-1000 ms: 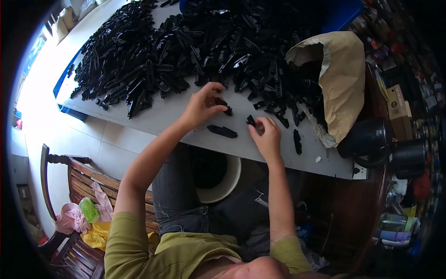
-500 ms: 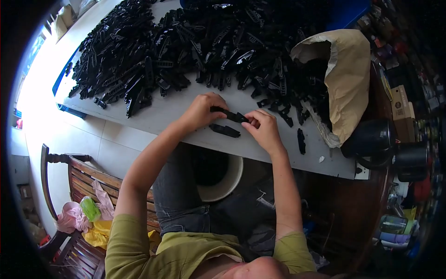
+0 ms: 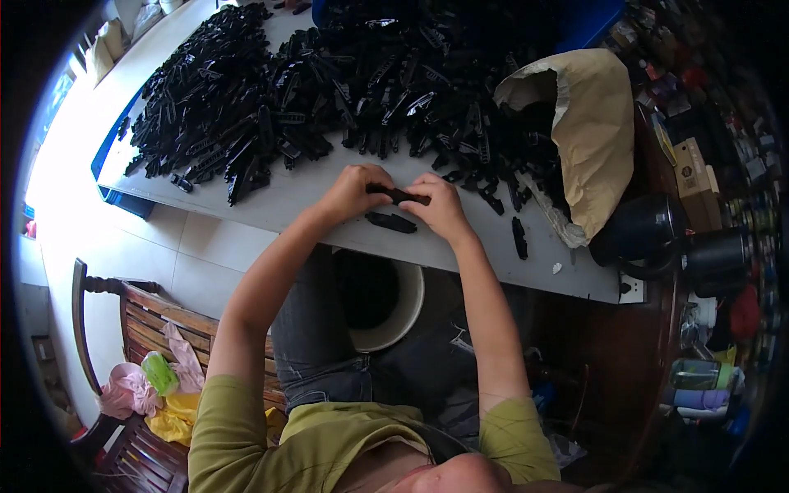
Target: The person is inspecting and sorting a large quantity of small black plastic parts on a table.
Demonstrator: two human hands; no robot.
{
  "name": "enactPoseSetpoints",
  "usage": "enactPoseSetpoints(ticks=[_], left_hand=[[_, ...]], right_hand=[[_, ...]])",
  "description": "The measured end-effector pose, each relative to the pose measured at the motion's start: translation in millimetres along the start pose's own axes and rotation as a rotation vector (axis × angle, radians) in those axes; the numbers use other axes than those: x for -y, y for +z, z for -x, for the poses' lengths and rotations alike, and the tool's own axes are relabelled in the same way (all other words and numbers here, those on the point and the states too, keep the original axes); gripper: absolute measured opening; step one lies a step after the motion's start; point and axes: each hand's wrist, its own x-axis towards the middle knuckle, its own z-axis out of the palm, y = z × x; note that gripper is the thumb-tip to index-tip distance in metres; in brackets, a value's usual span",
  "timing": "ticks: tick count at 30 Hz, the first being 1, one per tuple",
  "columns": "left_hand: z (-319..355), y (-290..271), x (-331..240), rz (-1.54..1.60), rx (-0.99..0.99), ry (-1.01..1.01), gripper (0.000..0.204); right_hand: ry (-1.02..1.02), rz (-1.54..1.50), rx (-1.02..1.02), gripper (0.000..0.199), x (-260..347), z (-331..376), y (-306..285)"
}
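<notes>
Two hands meet over one short black plastic part (image 3: pixel 399 195), held just above the near edge of the grey table (image 3: pixel 329 226). The left hand (image 3: pixel 355 191) has its fingers curled shut round the part's left end; the right hand (image 3: pixel 442 207) pinches the right end, fingers bent and closed on it. The middle of the part shows as a dark bar between the two hands.

One more black part (image 3: pixel 392 222) of the same kind lies flat on the table just below the hands, apart from them. A third loose piece (image 3: pixel 519 237) lies alone to the right, near the table's front edge, with a small white scrap (image 3: pixel 557 268) beside it.

Beyond the hands a heap of black plastic parts (image 3: pixel 329 90) covers most of the table top, far too many to count. At the right, one brown paper sack (image 3: pixel 593 135) lies on its side with its mouth open toward the heap; more black parts show inside the mouth and spill out of it. A blue tray edge (image 3: pixel 111 168) shows under the far left of the heap.

Below the table, between the person's knees, stands one round pale bucket (image 3: pixel 404 316); its inside is dark and I cannot tell what it holds. To the right sit two dark round vessels (image 3: pixel 649 234). At lower left is one wooden chair (image 3: pixel 123 329) with bundled cloth (image 3: pixel 152 386) on its seat.
</notes>
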Motion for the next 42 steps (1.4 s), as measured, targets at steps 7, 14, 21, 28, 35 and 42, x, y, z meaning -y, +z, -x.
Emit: enactPoseSetpoints(ticks=[7,14,21,28,35,42], left_hand=[[9,-2,0,-0.082,0.031,0.12,0.024],[30,-9,-23,-0.114,0.182,0.185,0.024],[63,-7,-36,-0.087,0.244,0.165,0.024],[79,-9,-55,-0.199,0.241,0.279,0.022],[75,8,-70,-0.186,0.121,-0.011,0.032],[54,31,-65,-0.493,-0.159,0.034,0.028]], right_hand=[[-0.093,0.319,-0.631,0.017,-12,80,-46],[0.204,0.561,-0.788,0.023,-52,152,-89],[0.298,0.463,-0.658,0.025,-30,145,-52],[0.145,0.326,-0.507,0.029,0,101,-26],[0.203,0.604,-0.537,0.035,-41,78,-52],[0.397,-0.433,-0.739,0.026,-29,92,-36]])
